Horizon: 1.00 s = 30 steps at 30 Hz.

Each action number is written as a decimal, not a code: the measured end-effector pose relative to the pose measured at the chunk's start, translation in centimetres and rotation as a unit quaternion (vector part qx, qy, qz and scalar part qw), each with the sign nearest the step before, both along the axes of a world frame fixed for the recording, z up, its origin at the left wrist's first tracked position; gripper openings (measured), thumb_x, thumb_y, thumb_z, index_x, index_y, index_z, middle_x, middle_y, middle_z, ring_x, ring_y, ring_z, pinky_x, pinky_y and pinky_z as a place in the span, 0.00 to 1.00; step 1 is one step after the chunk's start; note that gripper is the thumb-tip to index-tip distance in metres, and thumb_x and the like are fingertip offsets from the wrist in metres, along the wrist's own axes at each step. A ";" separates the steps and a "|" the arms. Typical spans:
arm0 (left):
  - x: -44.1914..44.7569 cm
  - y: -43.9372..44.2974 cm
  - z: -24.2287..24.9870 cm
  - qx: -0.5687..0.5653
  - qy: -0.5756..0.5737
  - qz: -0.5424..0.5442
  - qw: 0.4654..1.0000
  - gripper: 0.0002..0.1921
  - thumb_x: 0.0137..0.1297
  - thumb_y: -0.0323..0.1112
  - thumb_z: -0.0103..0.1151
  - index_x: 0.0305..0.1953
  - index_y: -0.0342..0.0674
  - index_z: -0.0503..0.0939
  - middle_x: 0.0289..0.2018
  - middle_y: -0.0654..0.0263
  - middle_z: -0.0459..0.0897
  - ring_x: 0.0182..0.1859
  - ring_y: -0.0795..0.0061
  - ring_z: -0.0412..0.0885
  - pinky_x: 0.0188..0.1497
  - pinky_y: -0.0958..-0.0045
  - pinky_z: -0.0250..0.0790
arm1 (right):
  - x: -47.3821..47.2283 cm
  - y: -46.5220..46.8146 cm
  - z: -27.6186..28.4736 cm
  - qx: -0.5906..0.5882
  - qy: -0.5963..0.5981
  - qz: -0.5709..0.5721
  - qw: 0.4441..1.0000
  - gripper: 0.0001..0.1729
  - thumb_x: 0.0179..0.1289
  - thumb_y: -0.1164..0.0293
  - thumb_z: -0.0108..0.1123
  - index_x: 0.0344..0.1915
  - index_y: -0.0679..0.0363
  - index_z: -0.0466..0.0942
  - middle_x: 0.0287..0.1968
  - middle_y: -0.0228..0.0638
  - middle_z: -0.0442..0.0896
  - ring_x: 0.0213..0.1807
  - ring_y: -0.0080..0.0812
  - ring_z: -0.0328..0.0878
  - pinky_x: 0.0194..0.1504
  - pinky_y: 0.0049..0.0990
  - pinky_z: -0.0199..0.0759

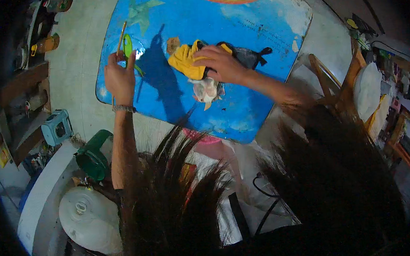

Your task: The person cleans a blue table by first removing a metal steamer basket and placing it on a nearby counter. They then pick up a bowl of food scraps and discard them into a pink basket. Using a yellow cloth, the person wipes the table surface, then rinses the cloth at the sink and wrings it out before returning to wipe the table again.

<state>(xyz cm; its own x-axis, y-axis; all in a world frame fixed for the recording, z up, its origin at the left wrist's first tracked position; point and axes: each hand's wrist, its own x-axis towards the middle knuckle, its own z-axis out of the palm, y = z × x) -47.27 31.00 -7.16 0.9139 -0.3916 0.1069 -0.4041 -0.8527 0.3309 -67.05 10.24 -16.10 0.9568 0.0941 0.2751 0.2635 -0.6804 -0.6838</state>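
My left hand [120, 75] is raised over the left side of a blue tabletop [232, 117]. A thin yellowish stick [122, 36], perhaps a pencil, and a bright green tool with a looped handle [127, 46], probably scissors, are held in its fingers. My right hand [222, 63] lies on a yellow cloth pouch [183, 62] with black trim, fingers curled over it. Just behind that hand is a dark mesh bag [246, 56] with a knotted end. A crumpled clear plastic bag [207, 90] with pale contents touches the pouch's near side.
A small brown piece [173, 44] lies beside the pouch. Left on the floor are a light blue box-like item [57, 127], a green plastic container [93, 156] and a pale rounded tank [87, 216]. A wooden frame [328, 74] stands right. Dark hair hides part of the foreground.
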 end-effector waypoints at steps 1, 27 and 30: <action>-1.3 0.6 -0.6 0.001 0.032 0.002 0.999 0.20 0.53 0.52 0.65 0.33 0.39 0.79 0.27 0.62 0.83 0.27 0.61 0.80 0.27 0.61 0.68 | -1.8 1.0 -0.1 0.000 0.016 0.003 1.000 0.22 0.45 0.77 0.59 0.45 0.56 0.77 0.55 0.34 0.73 0.60 0.39 0.64 0.58 0.39 0.61; -9.1 8.8 -3.1 0.002 0.116 0.034 0.993 0.21 0.55 0.54 0.63 0.38 0.41 0.78 0.30 0.62 0.82 0.30 0.61 0.79 0.29 0.59 0.68 | -14.7 -4.2 1.6 -0.036 0.034 -0.472 0.880 0.22 0.61 0.68 0.58 0.54 0.63 0.69 0.60 0.45 0.67 0.61 0.42 0.64 0.60 0.36 0.59; -9.1 9.1 -2.9 0.006 0.119 0.047 0.992 0.21 0.55 0.53 0.63 0.38 0.41 0.78 0.30 0.63 0.82 0.30 0.61 0.79 0.29 0.59 0.68 | -12.1 -2.8 -1.2 -0.151 -0.007 -0.475 0.867 0.26 0.56 0.63 0.62 0.53 0.62 0.70 0.61 0.45 0.65 0.63 0.48 0.60 0.62 0.43 0.54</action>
